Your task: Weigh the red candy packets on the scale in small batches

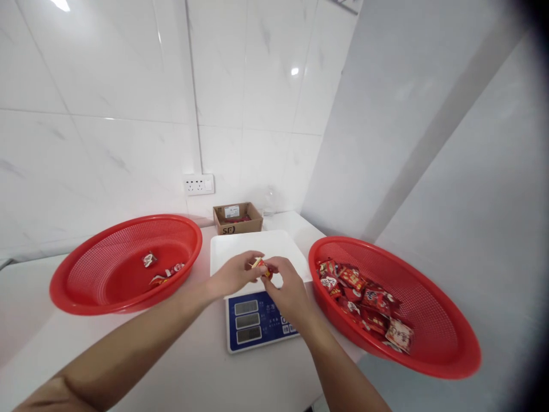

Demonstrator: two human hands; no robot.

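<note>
Over the white pan [223, 252] of a digital scale, my two hands meet around a small red and yellow wrapped packet [266, 271]. The fingers of my left hand [240, 273] pinch its left side, where a pale edge shows. On its other side, the thumb and fingers of my right hand [285, 283] close on it. What exactly the packet contains is hidden by the wrapper and my fingers. Below my hands lies the scale's blue display panel [263, 337], its right part covered by my right hand and wrist.
A red plastic basket [90, 269] at left holds a few small packets [149, 260]. At right, another red basket [446, 320] holds many red packets [373, 300]. Behind the scale stand a cardboard box [238, 226] and a clear container [269, 201]. A power socket [199, 184] is on the tiled wall.
</note>
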